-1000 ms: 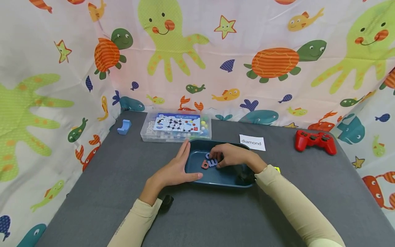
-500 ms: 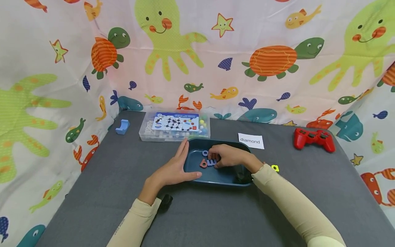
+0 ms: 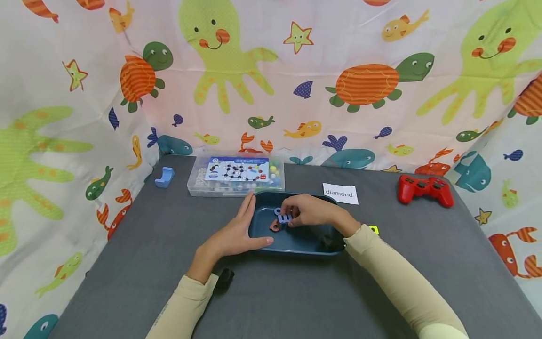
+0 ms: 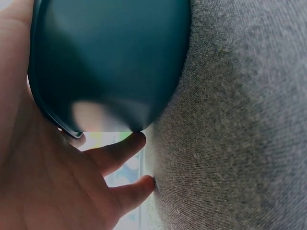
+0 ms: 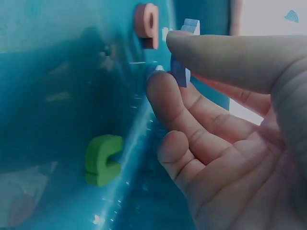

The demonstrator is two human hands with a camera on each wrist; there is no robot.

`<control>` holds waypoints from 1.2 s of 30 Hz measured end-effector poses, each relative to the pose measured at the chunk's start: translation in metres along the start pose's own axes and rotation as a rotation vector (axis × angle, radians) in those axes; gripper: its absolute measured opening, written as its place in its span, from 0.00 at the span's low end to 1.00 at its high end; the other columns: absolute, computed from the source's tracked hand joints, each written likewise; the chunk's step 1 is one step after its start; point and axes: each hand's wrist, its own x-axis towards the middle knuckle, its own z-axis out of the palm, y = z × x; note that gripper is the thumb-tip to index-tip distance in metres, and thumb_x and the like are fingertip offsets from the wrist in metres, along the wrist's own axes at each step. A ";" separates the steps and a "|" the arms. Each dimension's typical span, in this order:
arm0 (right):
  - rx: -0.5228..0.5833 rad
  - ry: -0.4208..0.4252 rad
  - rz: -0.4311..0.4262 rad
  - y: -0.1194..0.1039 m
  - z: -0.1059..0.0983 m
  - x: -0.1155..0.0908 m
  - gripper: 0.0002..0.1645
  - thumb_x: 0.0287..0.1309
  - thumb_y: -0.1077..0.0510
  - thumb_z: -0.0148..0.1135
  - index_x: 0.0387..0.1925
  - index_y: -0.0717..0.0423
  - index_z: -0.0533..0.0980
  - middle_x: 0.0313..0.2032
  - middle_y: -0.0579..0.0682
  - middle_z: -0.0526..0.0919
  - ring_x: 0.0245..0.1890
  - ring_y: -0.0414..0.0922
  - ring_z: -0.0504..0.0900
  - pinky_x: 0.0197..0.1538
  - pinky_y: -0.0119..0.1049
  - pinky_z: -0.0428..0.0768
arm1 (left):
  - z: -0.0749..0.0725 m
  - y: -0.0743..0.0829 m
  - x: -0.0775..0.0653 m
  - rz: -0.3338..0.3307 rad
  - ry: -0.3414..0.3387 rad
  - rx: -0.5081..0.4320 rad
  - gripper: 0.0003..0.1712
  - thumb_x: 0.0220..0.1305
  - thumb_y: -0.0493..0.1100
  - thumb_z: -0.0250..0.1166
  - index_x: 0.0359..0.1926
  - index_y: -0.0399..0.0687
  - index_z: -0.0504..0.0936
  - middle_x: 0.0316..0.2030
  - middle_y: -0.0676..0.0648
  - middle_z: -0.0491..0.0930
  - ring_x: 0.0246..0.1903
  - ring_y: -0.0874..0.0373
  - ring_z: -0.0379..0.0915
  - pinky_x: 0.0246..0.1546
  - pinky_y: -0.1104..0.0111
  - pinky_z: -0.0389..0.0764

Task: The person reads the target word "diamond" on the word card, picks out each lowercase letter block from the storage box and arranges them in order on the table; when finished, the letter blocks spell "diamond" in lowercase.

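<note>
A dark blue tray (image 3: 296,246) sits on the grey cloth. My left hand (image 3: 233,235) rests along its left end, fingers straight and spread against the outside, thumb lying over the near rim. Over the tray, my right hand (image 3: 311,210) pinches a lavender letter m (image 3: 285,219) between thumb and forefinger, raised off the bottom. Close by in the tray lie a reddish letter b (image 3: 274,226) and a lavender ring-shaped letter (image 3: 277,211). The right wrist view also has a green curved letter (image 5: 103,160) in the tray, hidden from the head view.
Behind the tray stands a clear plastic case (image 3: 235,176) of molecule-model parts. A card reading "diamond" (image 3: 340,193) lies back right, near a red game controller (image 3: 425,190). A yellow piece (image 3: 374,229) shows beside the right sleeve; a light blue block (image 3: 164,177) sits far left.
My right hand has lifted the letter m from the tray bottom, and the reddish b has shifted slightly. The left hand stays at the tray's end. The head view has moved a little.
</note>
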 end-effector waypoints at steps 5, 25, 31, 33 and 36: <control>-0.003 0.014 0.009 -0.004 -0.006 -0.005 0.14 0.67 0.63 0.73 0.53 0.53 0.83 0.45 0.47 0.85 0.41 0.43 0.82 0.44 0.36 0.84 | 0.000 0.001 0.001 -0.008 -0.003 -0.003 0.75 0.63 0.70 0.73 0.87 0.55 0.28 0.85 0.58 0.19 0.84 0.43 0.37 0.74 0.37 0.58; 0.074 0.183 0.038 -0.013 -0.028 -0.037 0.16 0.69 0.62 0.72 0.57 0.54 0.84 0.45 0.46 0.86 0.41 0.46 0.83 0.45 0.41 0.86 | 0.000 0.001 0.001 -0.004 -0.011 0.002 0.75 0.63 0.72 0.72 0.87 0.53 0.29 0.85 0.56 0.20 0.84 0.45 0.35 0.75 0.38 0.56; 0.047 0.236 0.012 -0.012 -0.036 -0.048 0.16 0.68 0.61 0.73 0.56 0.54 0.84 0.41 0.44 0.85 0.40 0.47 0.81 0.43 0.42 0.84 | -0.001 0.001 0.000 -0.007 -0.013 -0.003 0.74 0.63 0.71 0.72 0.87 0.54 0.28 0.85 0.57 0.19 0.84 0.45 0.34 0.75 0.38 0.56; 0.037 0.246 0.003 -0.011 -0.039 -0.052 0.17 0.68 0.61 0.73 0.56 0.55 0.84 0.41 0.44 0.85 0.40 0.47 0.80 0.42 0.42 0.84 | -0.001 0.001 0.000 -0.011 -0.014 -0.005 0.74 0.63 0.71 0.72 0.87 0.55 0.28 0.84 0.58 0.19 0.84 0.46 0.34 0.75 0.38 0.55; 0.033 0.258 0.026 -0.011 -0.042 -0.058 0.16 0.68 0.61 0.73 0.56 0.54 0.84 0.40 0.45 0.84 0.40 0.47 0.80 0.41 0.43 0.84 | -0.002 0.002 0.000 -0.010 -0.013 -0.005 0.74 0.63 0.71 0.72 0.87 0.55 0.28 0.84 0.58 0.19 0.84 0.45 0.34 0.75 0.38 0.56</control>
